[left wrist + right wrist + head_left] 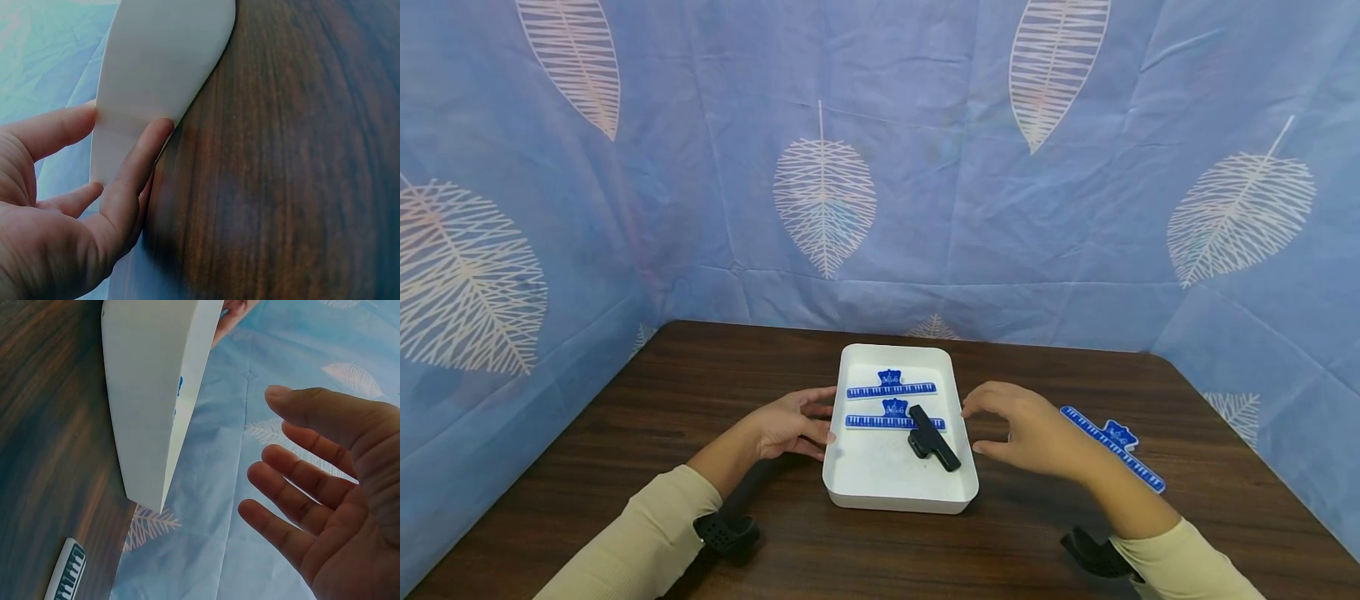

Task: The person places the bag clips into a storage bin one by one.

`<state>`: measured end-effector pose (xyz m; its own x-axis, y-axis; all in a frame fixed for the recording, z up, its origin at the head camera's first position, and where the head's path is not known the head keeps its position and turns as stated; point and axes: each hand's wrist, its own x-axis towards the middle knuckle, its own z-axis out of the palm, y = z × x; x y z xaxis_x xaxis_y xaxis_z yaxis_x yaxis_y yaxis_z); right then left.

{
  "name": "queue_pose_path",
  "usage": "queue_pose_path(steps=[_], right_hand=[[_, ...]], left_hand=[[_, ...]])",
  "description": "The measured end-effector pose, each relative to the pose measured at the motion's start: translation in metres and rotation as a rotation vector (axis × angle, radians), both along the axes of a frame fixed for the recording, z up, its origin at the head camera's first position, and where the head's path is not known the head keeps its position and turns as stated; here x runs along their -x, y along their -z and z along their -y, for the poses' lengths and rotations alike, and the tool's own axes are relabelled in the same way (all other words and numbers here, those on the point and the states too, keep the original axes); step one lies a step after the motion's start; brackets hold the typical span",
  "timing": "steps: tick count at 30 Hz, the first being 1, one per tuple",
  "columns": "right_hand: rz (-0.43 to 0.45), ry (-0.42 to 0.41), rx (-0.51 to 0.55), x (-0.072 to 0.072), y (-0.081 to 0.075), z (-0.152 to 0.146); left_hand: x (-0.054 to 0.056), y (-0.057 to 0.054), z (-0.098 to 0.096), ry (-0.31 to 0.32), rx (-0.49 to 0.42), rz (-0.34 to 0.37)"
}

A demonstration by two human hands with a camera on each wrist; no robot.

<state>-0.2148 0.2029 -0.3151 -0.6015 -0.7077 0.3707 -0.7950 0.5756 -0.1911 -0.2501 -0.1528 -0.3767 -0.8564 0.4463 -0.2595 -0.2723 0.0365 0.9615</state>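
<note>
A white rectangular tray sits on the table, and inside it lie two blue clips with piano-key bars, an upper one and a lower one. A black clip lies slantwise over the lower one's right end. My left hand touches the tray's left side; in the left wrist view its fingertips rest against the white wall. Near the tray's right side is my right hand, fingers spread and holding nothing; the right wrist view shows a gap between them and the tray wall.
A third blue piano-key clip lies on the dark wooden table, right of the tray beside my right forearm. Blue cloth with white leaf prints hangs behind the table and along its sides. A black band is on my left wrist.
</note>
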Motion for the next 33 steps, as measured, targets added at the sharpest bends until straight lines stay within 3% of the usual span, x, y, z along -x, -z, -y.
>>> queue_pose_path(steps=[10, 21, 33], right_hand=[[-0.054, 0.037, 0.011, -0.001, 0.002, -0.013], [-0.034, 0.088, 0.007, 0.0, 0.0, -0.029], [-0.007, 0.141, -0.002, 0.001, 0.009, -0.044]], left_hand=[[0.0, 0.001, 0.001, 0.005, -0.007, 0.001], [0.0, 0.0, 0.002, -0.001, -0.005, 0.009], [0.001, -0.001, 0.0, 0.005, -0.007, 0.011]])
